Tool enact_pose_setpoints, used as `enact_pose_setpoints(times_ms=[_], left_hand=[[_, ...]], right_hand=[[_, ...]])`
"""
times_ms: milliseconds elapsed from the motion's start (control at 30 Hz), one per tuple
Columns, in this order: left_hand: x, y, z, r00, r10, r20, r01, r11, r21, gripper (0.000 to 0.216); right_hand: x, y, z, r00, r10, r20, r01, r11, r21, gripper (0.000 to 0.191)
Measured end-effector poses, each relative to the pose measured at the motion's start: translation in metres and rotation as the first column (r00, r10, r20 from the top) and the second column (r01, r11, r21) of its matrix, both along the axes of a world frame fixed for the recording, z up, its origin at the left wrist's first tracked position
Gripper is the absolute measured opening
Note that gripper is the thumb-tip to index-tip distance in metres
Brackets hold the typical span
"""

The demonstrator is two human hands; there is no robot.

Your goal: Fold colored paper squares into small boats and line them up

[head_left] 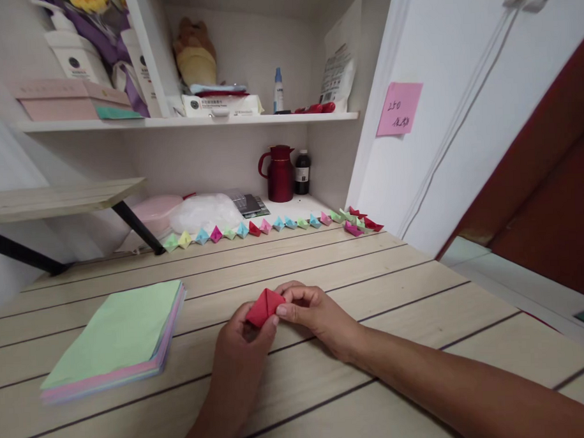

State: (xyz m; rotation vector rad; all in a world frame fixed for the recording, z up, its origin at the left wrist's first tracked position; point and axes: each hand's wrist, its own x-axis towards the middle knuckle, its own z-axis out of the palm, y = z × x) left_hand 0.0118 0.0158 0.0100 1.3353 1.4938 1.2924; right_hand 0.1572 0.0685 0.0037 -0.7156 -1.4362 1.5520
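A small folded piece of red paper (265, 307) is held between both hands, just above the wooden table (355, 395). My left hand (241, 342) grips its lower left side, thumb in front and fingers behind. With thumb and fingertips, my right hand (319, 317) pinches its right corner. A crease runs across the paper's front face; its back is hidden by the fingers. To the left of my hands lies a stack of coloured paper sheets (118, 333), light green on top with pink and bluish sheets underneath.
Along the table's back edge runs a row of small folded paper boats (216, 233) in several colours, bunched at the right end. Behind stand a red jug (279, 175) and a dark bottle (302, 172). A small raised wooden stand (61, 198) is at the left.
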Motion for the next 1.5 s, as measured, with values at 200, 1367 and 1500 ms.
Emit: enact_pose_setpoints(times_ms=[200,1367,1500], left_hand=[[-0.008,0.000,-0.007,0.843,0.130,-0.522,0.011,0.966,0.258,0.014],[-0.016,-0.006,-0.006,0.423,0.321,-0.848,0.305,0.830,0.467,0.017],[-0.015,-0.003,-0.013,0.269,0.206,-0.941,0.362,0.884,0.297,0.019]], right_hand=[[0.008,-0.001,0.001,0.938,-0.201,0.282,0.045,0.878,0.477,0.039],[0.019,0.011,-0.003,0.754,-0.549,0.362,-0.167,0.372,0.913,0.009],[0.020,0.015,-0.005,0.685,-0.468,0.559,-0.330,0.484,0.810,0.011]])
